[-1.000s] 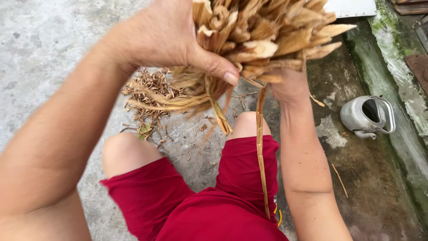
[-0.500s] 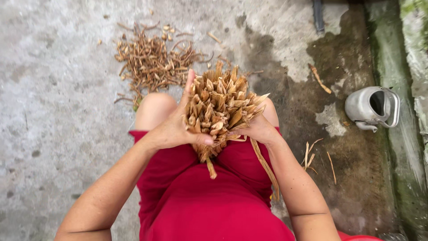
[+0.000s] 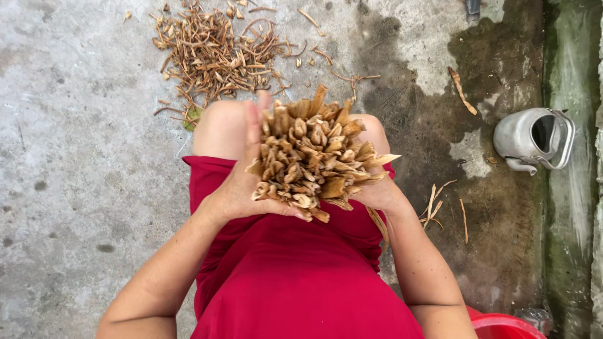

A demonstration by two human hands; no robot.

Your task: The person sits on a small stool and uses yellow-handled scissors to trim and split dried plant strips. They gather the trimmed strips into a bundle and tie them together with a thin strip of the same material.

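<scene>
- Scattered pile of dry trimmings [image 3: 217,53] on the concrete floor [image 3: 69,176], far left and ahead of the knees. Loose, curled scraps, well apart from the hands; any strips dropped among them would be hard to pick out again.
- Left hand [image 3: 242,188] cups the near-left side of the bundle of dried leaf strips [image 3: 314,154], fingers upright along its flank, thumb under the cut ends. The grip is wrapped part way round, not closed. Risk: strips on the open top side fan out and slide free if the hand tilts.
- The bundle sits over the lap, above the red shorts [image 3: 282,276], cut ends facing the camera and uneven. Risk: short pieces in the core drop through, since nothing visible ties them.
- Right hand [image 3: 377,194] holds the far-right side from below, mostly hidden by the strips; I cannot tell how tightly its grip closes. One long strand [image 3: 378,223] hangs beneath it and may snag on the shorts.
- Damp, dark patch of floor to the right, with a few fallen strips [image 3: 433,204]; anything landing there likely gets wet.
- Metal kettle [image 3: 534,138] lies tipped on its side at far right, well apart.
</scene>
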